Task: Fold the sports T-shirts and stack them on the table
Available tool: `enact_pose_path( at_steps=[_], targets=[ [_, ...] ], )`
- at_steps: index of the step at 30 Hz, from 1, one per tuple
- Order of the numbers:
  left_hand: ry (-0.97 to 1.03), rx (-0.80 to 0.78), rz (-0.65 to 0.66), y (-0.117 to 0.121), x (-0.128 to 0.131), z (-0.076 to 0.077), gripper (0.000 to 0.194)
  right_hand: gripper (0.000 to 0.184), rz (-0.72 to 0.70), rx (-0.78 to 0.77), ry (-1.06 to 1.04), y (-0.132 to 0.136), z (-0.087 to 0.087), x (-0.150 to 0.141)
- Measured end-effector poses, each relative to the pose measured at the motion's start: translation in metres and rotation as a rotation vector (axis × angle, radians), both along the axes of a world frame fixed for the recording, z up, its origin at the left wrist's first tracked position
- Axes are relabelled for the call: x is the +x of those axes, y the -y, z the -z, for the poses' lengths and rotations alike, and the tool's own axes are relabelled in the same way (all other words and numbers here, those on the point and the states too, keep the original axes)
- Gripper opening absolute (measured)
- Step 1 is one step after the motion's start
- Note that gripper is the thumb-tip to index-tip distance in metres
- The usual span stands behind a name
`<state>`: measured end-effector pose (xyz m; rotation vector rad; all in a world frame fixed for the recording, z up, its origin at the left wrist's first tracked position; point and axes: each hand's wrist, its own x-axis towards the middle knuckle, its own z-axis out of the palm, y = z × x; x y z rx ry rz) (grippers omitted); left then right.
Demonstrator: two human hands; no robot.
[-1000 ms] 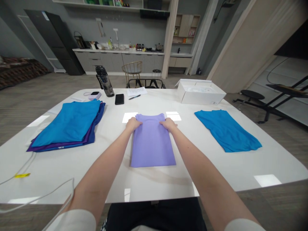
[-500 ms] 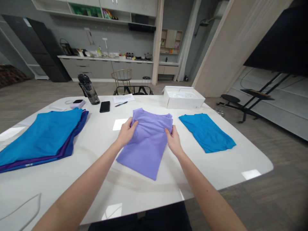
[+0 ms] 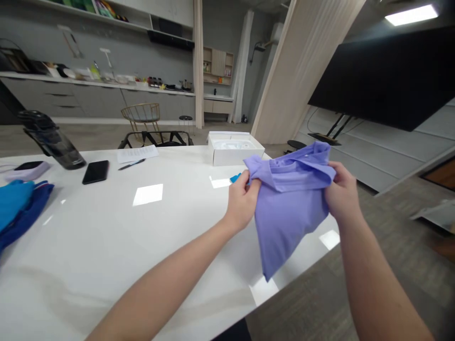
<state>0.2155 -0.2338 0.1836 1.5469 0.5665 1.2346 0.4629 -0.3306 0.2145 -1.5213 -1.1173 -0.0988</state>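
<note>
A folded light-purple garment [image 3: 289, 208], perhaps a shirt, hangs between both hands above the right part of the table. My left hand [image 3: 242, 199] is closed on its upper left edge, thumb toward me. On the opposite upper edge, my right hand [image 3: 343, 192] grips the cloth, its fingers partly behind it. The lower corner of the garment points down toward the table edge. Behind it, only a small corner of a bright blue cloth [image 3: 234, 178] shows by my left hand; the rest is hidden.
At far left lies a stack of blue garments [image 3: 21, 203]. Along the back stand a dark bottle [image 3: 53, 139], a phone [image 3: 95, 172], a pen [image 3: 131, 164], papers [image 3: 138, 154] and an open white box [image 3: 237, 149]. The white table [image 3: 159, 255] ends at the right, beside the floor.
Both hands have carried the light-purple garment rightward and up, over where the blue cloth lies. The view has turned to the right.
</note>
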Motion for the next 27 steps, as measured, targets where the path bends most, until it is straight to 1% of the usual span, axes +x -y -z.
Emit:
enact_pose_path(
  at_steps=[1,2,3,4,6,8,9,11,13,14,16,19,22,23,24,26,27],
  targets=[
    [0.006,-0.064,-0.027,-0.013,0.024,0.005,0.024,0.032,0.008,-0.067,0.032,-0.016,-0.004,0.023],
    [-0.026,-0.131,-0.052,-0.029,0.047,0.015,0.026,0.033,0.014,-0.153,0.062,-0.034,-0.003,0.042],
    [-0.09,-0.215,-0.063,-0.046,0.068,0.028,0.027,0.035,0.033,-0.232,0.07,-0.054,0.004,0.058],
    [-0.188,-0.313,-0.033,-0.062,0.086,0.044,0.027,0.037,0.071,-0.338,0.071,-0.073,0.016,0.07],
    [-0.399,-0.52,0.051,-0.091,0.112,0.079,0.02,0.035,0.219,-0.633,0.067,-0.103,0.052,0.082],
    [-0.469,-0.573,0.063,-0.111,0.125,0.113,0.015,0.038,0.392,-0.945,0.058,-0.12,0.094,0.083],
    [-0.489,-0.578,0.052,-0.117,0.128,0.126,0.015,0.041,0.415,-1.001,0.045,-0.124,0.113,0.081],
    [-0.522,-0.56,0.023,-0.127,0.132,0.147,0.018,0.044,0.433,-1.031,0.048,-0.126,0.145,0.08],
    [-0.556,-0.511,-0.003,-0.134,0.136,0.16,0.021,0.044,0.451,-1.011,0.082,-0.125,0.163,0.084],
    [-0.572,-0.48,-0.013,-0.137,0.138,0.164,0.021,0.044,0.455,-1.007,0.106,-0.125,0.167,0.087],
    [-0.59,-0.416,-0.034,-0.142,0.145,0.167,0.019,0.04,0.441,-1.02,0.141,-0.127,0.168,0.097],
    [-0.574,-0.333,-0.078,-0.149,0.155,0.162,0.014,0.033,0.389,-1.042,0.152,-0.134,0.162,0.109],
    [-0.548,-0.259,-0.15,-0.155,0.158,0.151,0.019,0.033,0.386,-0.897,0.204,-0.144,0.154,0.112],
    [-0.568,-0.248,-0.171,-0.156,0.157,0.148,0.021,0.034,0.391,-0.853,0.218,-0.147,0.152,0.11],
    [-0.601,-0.25,-0.186,-0.157,0.154,0.146,0.023,0.034,0.399,-0.842,0.219,-0.15,0.152,0.108],
    [-0.675,-0.273,-0.202,-0.158,0.145,0.145,0.029,0.038,0.429,-0.92,0.176,-0.153,0.153,0.1],
    [-0.701,-0.261,-0.213,-0.157,0.138,0.146,0.035,0.044,0.455,-0.973,0.149,-0.153,0.154,0.095]
  ],
)
